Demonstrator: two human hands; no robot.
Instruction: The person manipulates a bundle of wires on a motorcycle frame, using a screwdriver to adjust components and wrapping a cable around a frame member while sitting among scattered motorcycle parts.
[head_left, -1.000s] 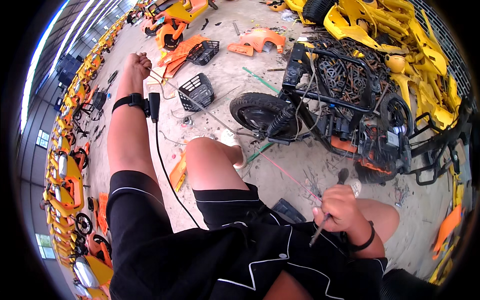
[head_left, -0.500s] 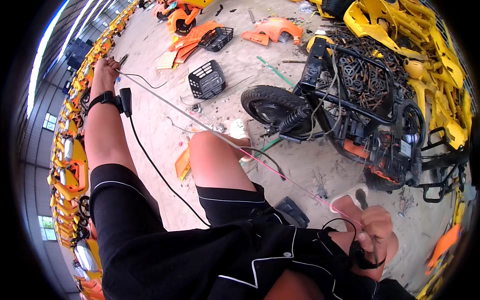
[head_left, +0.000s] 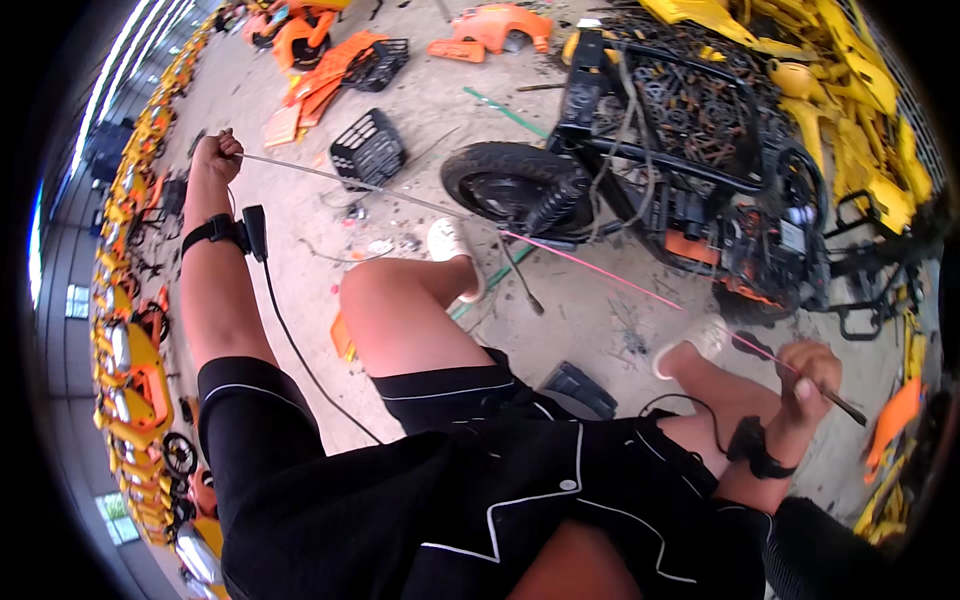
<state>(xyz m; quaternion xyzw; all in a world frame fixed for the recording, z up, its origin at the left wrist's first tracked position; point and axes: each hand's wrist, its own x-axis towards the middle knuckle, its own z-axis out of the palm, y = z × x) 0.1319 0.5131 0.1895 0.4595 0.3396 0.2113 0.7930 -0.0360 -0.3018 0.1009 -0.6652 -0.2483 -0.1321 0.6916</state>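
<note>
My left hand (head_left: 218,152), raised at the far left, is closed on one end of a thin grey cable (head_left: 340,178). The cable stretches across in front of me and continues as a pink wire (head_left: 605,268) to the right. My right hand (head_left: 812,372) grips the pink wire, and a dark end (head_left: 845,407) sticks out beyond the fingers. Where grey meets pink, a short dark branch (head_left: 525,280) with a plug-like tip hangs down. The whole length looks taut above my bent knee.
A stripped black scooter frame (head_left: 650,170) with wheels lies at the right, beside a heap of rusty metal parts (head_left: 690,105). Yellow panels (head_left: 880,110) pile behind it. Black crates (head_left: 368,148), orange panels (head_left: 500,30) and a dark box (head_left: 580,390) lie on the floor.
My right hand has moved outward to the right and farther away, and the wire's dark end now shows. The dark branch now hangs down. The view has shifted slightly.
</note>
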